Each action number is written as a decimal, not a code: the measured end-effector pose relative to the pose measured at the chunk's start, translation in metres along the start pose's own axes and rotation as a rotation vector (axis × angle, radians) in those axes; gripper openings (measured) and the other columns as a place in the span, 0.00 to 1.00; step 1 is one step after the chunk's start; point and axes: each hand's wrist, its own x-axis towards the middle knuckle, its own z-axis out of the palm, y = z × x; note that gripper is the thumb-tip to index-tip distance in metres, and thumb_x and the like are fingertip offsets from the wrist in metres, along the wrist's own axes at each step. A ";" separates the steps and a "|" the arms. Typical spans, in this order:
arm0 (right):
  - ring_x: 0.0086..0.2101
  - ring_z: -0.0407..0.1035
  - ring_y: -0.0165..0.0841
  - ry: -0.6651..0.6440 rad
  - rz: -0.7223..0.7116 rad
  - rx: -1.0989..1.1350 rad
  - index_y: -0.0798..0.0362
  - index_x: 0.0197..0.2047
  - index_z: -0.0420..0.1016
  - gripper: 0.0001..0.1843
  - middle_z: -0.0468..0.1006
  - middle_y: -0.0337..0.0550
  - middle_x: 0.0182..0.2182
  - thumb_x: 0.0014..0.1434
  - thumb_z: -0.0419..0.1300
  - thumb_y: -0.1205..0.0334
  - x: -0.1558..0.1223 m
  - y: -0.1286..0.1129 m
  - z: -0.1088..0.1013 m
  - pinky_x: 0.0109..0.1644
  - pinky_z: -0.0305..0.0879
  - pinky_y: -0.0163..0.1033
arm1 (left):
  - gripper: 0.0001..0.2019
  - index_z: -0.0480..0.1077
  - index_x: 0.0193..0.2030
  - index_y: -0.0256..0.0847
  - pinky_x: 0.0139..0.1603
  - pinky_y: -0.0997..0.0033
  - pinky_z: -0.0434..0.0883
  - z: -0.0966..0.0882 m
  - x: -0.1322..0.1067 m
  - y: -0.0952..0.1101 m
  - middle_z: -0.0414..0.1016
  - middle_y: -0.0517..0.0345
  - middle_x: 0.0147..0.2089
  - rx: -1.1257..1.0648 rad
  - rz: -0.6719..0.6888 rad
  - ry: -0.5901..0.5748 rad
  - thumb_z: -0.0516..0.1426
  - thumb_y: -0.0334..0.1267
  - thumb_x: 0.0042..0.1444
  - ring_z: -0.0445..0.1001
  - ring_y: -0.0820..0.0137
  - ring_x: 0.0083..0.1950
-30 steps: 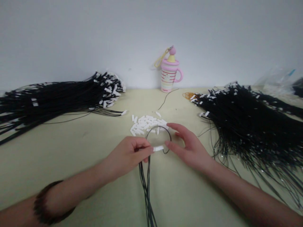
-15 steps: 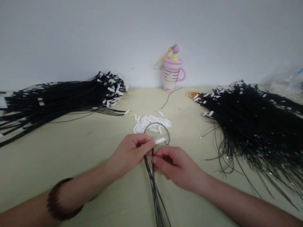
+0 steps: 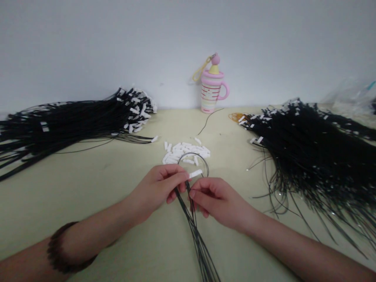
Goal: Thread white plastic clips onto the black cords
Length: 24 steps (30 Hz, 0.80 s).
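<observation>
My left hand [image 3: 164,182] pinches a white connector [image 3: 195,173] along with thin black wires [image 3: 197,231], which trail down toward the near edge of the view. A thin wire loop [image 3: 202,156] arcs above the hands, one side of it running to the connector. Just right of it, my right hand [image 3: 217,199] has thumb and fingertips closed on one or more of the black wires. The exact grip is partly hidden by the fingers. Close beyond my hands lies a pile of small white connectors [image 3: 182,150].
A large bundle of black wires with white ends [image 3: 88,117] lies to the left. Another heap of black wires [image 3: 311,152] spreads on the right, loose ends toward me. Against the wall stands a pink-striped cup [image 3: 210,94]; a clear plastic bag [image 3: 355,96] is far right.
The view has shifted slightly. Both hands stay close together on the wires; the wires below them now slant further right, and the right-hand fingers have moved slightly along them.
</observation>
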 end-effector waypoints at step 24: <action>0.12 0.44 0.18 0.018 -0.105 0.514 0.53 0.28 0.71 0.06 0.62 0.31 0.15 0.47 0.54 0.66 -0.031 -0.044 -0.071 0.14 0.40 0.26 | 0.09 0.71 0.29 0.35 0.13 0.86 0.46 -0.008 0.004 0.003 0.65 0.64 0.20 -0.089 -0.139 0.016 0.55 0.38 0.53 0.52 0.85 0.15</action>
